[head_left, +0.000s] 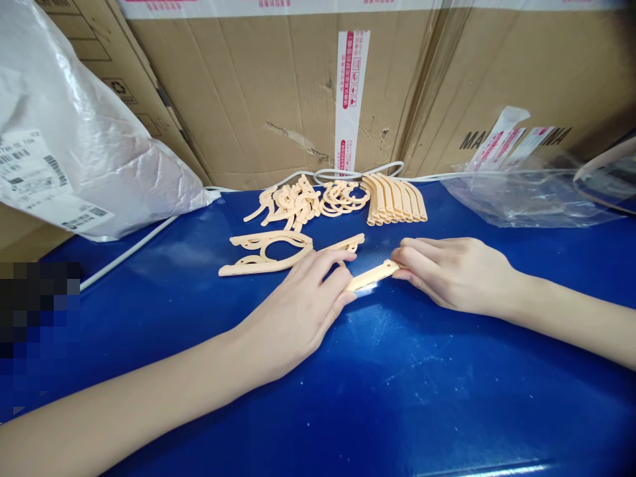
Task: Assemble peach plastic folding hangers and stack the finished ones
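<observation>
Peach plastic strip (pixel 372 275) lies low on the blue worktop (pixel 397 397), held between both hands. Its long axis runs from about 8 o'clock to 2 o'clock. The left hand (pixel 303 308) has the 8 o'clock end, with its fingers (pixel 340 281) curled narrow and closed over that end. The thumb is hidden underneath, so the exact pinch cannot be told. The right hand (pixel 450 273) takes the 2 o'clock end, with its fingers (pixel 415 260) drawn close together and the tips shut on the strip's tip. Both hands touch the strip, so neither is nearer, and only its middle stretch shows between them.

Just beside the left fingertips, toward 12 o'clock, lies a short curved piece (pixel 348 244) of the same peach plastic. At 10 o'clock from it are the hanger-shaped pieces (pixel 268 255), lying one over another. Farther back at 12 o'clock, well apart from the hands, three lots sit in a line:
- A tangle of hooks (pixel 293 202) lies at the left.
- A cluster of rings (pixel 342 197) lies in the middle.
- A neat row of curved bars (pixel 395 197) lies side by side at the right.

A white cable (pixel 134 246) runs behind them along the foot of the cardboard boxes (pixel 248 99). A white plastic bag (pixel 89 152) with printed labels slumps at 10 o'clock. A clear plastic bag (pixel 527 195) lies at 2 o'clock, beyond the right wrist
</observation>
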`<state>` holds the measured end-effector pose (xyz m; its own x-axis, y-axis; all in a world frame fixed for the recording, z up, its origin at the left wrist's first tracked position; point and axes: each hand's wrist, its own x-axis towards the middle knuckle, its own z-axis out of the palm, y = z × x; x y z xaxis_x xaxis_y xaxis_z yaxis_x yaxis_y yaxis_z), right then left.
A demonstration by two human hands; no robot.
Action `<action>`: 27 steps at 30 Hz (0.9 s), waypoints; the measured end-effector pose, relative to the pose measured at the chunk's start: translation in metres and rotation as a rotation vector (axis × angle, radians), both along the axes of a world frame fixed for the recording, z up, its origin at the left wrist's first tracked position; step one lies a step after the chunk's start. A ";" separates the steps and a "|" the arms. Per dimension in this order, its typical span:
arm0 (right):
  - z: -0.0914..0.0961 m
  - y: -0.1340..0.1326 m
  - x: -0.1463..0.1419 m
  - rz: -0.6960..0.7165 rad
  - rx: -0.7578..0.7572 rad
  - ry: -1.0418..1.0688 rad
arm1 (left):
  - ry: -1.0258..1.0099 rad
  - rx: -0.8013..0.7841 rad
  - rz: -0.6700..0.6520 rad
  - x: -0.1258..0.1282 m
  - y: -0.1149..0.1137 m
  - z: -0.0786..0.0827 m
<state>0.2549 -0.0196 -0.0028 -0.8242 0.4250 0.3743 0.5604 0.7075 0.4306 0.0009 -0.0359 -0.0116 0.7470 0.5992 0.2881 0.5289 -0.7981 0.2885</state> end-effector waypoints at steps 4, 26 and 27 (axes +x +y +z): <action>0.003 0.002 0.001 0.024 0.068 -0.026 | -0.006 0.007 -0.004 0.000 0.000 0.000; 0.000 0.001 0.000 0.008 -0.038 0.005 | -0.014 -0.003 -0.001 0.002 0.000 0.001; 0.001 0.001 0.001 0.012 -0.032 0.001 | -0.014 -0.007 0.001 0.001 0.000 0.001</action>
<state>0.2554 -0.0186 -0.0021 -0.8289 0.4267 0.3617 0.5522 0.7275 0.4072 0.0023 -0.0361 -0.0107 0.7421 0.6021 0.2945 0.5258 -0.7954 0.3014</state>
